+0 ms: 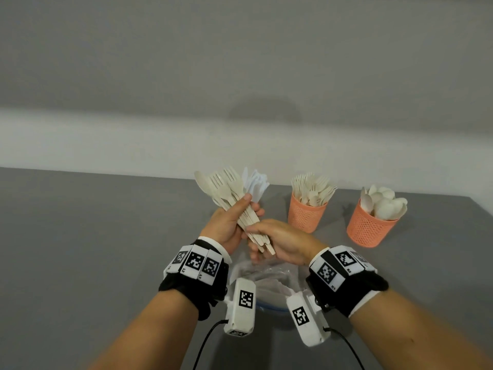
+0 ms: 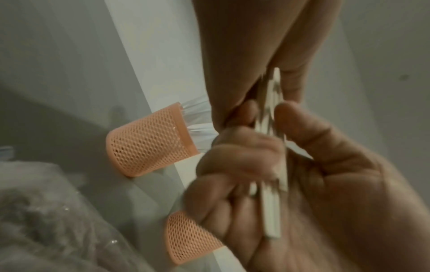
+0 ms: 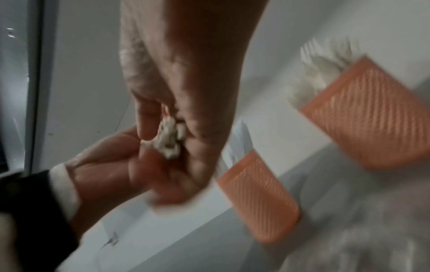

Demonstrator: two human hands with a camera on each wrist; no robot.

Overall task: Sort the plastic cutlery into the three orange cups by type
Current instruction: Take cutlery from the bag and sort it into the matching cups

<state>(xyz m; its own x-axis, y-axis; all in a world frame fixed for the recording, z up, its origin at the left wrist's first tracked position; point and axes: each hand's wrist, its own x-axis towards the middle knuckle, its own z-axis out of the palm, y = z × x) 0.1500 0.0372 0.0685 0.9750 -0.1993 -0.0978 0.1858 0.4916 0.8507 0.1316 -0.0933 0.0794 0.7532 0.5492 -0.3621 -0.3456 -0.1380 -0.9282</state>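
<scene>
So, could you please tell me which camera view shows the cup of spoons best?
The head view: the cup of spoons stands whole and sharp at far right, spoon bowls visible above its rim. In the left wrist view no cup's contents can be identified as spoons. The right wrist view shows only blurred cups.

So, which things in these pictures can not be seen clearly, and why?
- Third orange cup: in the head view hidden behind the cutlery bundle; only white pieces show above the left hand.
- Count of pieces in the bundle: handles overlap, and the right hand covers their ends.
- Bag under the hands: contents unclear, wrist cameras cover it.
- Both wrist views: blurred by motion.
</scene>
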